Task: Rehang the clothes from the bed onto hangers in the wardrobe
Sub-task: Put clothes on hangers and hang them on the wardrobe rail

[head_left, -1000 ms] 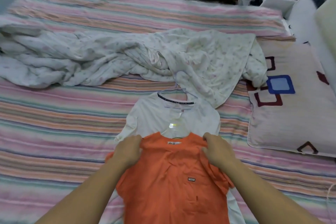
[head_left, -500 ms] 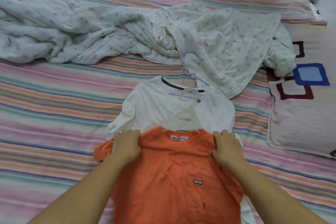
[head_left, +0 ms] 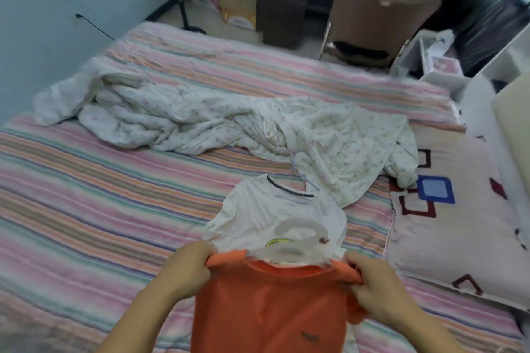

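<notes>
the left hand [head_left: 190,265] pinches one shoulder of an orange t-shirt [head_left: 269,306], and the right hand [head_left: 372,281] pinches the other shoulder, so both are closed on the fabric. the shirt hangs between them, lifted above the striped bed [head_left: 86,195], its width running hand to hand and its length dropping toward the person. a white hanger [head_left: 298,241] sits at the shirt's collar, its hook pointing away from the person; whether it is fully threaded is unclear. just beyond the orange shirt, a white shirt [head_left: 258,212] lies flat on the bed. both hands are equally near the hanger. no wardrobe is in view.
</notes>
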Tool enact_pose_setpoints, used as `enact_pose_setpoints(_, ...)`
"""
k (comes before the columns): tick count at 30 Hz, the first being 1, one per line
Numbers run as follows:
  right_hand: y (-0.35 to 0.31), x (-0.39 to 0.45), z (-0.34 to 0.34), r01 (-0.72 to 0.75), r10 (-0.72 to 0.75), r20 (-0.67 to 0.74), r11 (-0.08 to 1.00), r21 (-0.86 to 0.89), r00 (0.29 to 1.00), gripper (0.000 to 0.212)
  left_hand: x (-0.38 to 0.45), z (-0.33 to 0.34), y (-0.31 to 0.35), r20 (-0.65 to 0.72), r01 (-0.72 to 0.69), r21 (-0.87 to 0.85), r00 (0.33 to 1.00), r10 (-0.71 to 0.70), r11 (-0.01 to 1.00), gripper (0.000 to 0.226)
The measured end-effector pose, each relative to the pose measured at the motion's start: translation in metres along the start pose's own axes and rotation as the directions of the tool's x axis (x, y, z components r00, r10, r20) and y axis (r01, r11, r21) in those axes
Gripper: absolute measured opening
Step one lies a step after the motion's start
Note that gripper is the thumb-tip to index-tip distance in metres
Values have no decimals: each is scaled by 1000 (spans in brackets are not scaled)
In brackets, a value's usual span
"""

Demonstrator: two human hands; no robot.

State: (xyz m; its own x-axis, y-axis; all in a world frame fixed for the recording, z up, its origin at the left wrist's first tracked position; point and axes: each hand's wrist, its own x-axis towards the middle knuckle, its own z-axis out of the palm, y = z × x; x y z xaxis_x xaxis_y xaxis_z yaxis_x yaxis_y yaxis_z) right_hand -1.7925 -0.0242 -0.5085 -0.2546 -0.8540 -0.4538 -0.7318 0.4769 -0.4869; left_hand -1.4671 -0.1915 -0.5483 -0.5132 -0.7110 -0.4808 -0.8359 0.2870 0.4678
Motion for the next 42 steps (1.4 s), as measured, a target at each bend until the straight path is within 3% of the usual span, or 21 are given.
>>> enact_pose_setpoints(5,-75,-77,-75,214,-209,-81,974,72,975,43,-121,-78,40,-58,22,-168,998,-32,986,11)
enact_pose_setpoints(12,-188,-180,-148,469,-465,-59,871,145,883,15,-312,-166,75,-334,-55,-299,941,-50,953,20)
enact_pose_setpoints(15,-231,-223,-166,560,-561,-44,813,162,827,18,-396,-182,83,-429,-67,-404,895,-124,912,14)
enact_pose_setpoints(21,-315,-299,-170,727,-737,34,672,138,675,15,-542,-192,84,-564,-84,-513,783,-261,854,25)
enact_pose_setpoints(24,-357,-332,-165,802,-817,95,577,153,569,14,-606,-185,88,-689,-96,-509,640,-338,855,25)
enact_pose_setpoints(29,-421,-378,-142,881,-895,230,428,201,382,5,-700,-161,90,-839,-115,-447,396,-372,887,43)
enact_pose_setpoints(31,-443,-389,-131,900,-907,274,381,213,319,12,-731,-150,88,-870,-107,-436,305,-388,893,48)
enact_pose_setpoints(34,-475,-408,-111,910,-922,326,305,280,208,33,-770,-132,93,-888,-48,-436,186,-421,899,48)
enact_pose_setpoints(36,-495,-418,-99,925,-921,370,238,295,119,45,-792,-119,99,-883,66,-452,104,-457,889,45)
enact_pose_setpoints(42,-549,-447,-70,929,-819,558,93,358,-133,40,-830,-73,139,-768,186,-640,-184,-613,746,39)
